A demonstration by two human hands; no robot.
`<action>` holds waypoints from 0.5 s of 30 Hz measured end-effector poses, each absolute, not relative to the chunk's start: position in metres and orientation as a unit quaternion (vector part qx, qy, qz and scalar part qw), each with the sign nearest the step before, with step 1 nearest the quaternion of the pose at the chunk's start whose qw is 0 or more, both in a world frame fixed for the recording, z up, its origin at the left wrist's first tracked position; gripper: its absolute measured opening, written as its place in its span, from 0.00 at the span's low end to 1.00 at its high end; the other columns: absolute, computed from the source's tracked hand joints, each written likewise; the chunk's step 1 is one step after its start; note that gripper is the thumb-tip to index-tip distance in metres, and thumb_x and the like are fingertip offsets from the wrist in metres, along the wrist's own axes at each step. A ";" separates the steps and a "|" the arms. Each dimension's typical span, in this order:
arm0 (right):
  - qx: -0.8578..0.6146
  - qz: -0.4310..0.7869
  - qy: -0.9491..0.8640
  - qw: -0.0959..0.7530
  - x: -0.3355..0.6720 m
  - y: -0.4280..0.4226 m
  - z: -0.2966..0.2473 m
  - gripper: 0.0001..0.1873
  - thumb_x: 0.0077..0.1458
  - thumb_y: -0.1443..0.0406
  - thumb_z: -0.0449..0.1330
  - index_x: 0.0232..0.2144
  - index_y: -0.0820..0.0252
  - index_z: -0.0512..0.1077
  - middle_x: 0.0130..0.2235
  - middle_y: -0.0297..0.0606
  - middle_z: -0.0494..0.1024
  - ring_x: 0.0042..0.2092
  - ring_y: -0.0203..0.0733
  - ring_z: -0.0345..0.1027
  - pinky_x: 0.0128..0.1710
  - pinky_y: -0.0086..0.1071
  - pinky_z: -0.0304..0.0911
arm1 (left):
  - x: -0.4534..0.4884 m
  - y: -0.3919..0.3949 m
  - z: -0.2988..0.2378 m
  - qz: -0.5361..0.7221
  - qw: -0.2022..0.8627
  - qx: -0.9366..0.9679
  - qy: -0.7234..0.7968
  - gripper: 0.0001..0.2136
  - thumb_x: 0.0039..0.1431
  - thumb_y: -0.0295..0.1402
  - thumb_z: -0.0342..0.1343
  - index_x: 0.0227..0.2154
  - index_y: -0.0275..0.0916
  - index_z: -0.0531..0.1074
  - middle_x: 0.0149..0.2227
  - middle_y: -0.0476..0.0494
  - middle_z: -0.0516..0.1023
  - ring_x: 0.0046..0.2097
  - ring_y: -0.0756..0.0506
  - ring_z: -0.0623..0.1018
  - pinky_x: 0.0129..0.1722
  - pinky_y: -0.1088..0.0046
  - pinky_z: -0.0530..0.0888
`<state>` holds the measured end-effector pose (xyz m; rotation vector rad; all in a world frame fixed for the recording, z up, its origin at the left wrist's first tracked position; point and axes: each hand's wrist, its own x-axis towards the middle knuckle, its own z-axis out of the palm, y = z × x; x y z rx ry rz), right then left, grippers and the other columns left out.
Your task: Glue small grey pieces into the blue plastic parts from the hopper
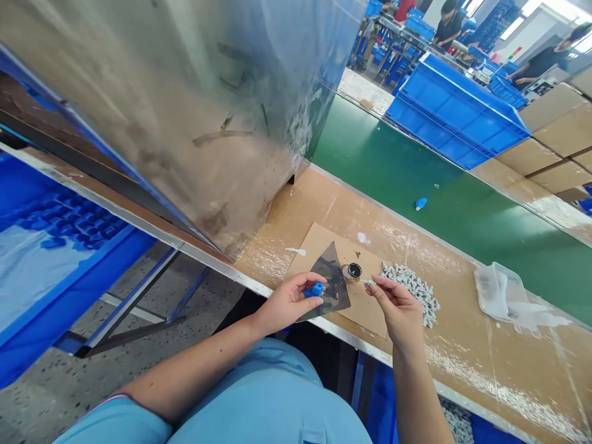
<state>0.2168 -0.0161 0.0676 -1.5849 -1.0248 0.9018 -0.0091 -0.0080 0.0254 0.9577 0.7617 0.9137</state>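
Note:
My left hand (pixel 289 302) grips a small blue plastic part (pixel 314 290) above a dark translucent plastic sheet (pixel 333 290). That sheet lies on a brown cardboard pad (pixel 365 259). My right hand (pixel 398 311) pinches a small pale grey part (pixel 369 282) between its fingertips. It is nearest to a small round jar with a black inside (pixel 354 270) and a heap of several small grey parts (pixel 411 291). The jar stands on the cardboard, and the heap lies along the pad's right edge.
The wooden workbench (pixel 296 209) meets a green conveyor belt (pixel 393 166) carrying a loose blue part (pixel 420 203). A crumpled translucent bag (pixel 497 293) lies at right. A scuffed plastic panel (pixel 185 111) rises at left, above a blue bin (pixel 60 222). A blue crate (pixel 456 111) and co-workers stand beyond.

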 end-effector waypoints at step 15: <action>-0.652 0.444 -0.368 0.492 0.222 -0.009 0.066 0.22 0.33 0.51 0.74 0.30 0.56 0.80 0.27 0.36 0.80 0.31 0.41 0.76 0.35 0.37 0.74 | -0.007 -0.010 0.025 0.390 0.718 0.454 0.356 0.15 0.58 0.30 0.57 0.49 0.39 0.70 0.46 0.40 0.78 0.51 0.45 0.76 0.55 0.65 0.70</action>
